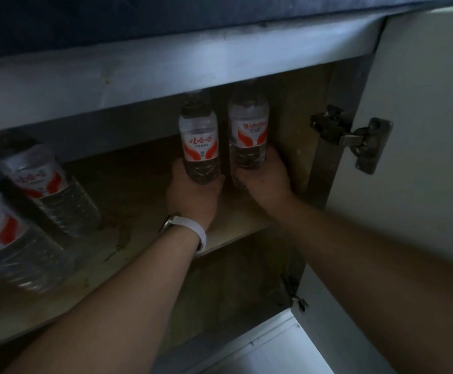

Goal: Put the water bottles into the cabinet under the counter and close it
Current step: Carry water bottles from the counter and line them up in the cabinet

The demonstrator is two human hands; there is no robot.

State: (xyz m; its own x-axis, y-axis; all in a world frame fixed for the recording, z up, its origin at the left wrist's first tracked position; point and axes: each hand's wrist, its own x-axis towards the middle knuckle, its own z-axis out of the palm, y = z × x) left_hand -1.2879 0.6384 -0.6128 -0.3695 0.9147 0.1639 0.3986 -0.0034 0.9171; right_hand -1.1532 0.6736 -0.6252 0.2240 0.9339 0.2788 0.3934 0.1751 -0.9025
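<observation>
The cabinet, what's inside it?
Inside the cabinet, four water bottles: two on the shelf at left, one in the left hand, one in the right hand. Below the shelf is too dark.

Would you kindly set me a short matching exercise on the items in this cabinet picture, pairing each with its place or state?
Items:
1. White wristband
2. Dark metal door hinge
3. Two clear plastic bottles with red-and-white labels at far left
4. White cabinet door

States:
A. swung open
B. standing on the shelf, untouched
C. on the left wrist
D. fixed to the door's inner face

Pairs: 1-C, 2-D, 3-B, 4-A
</observation>
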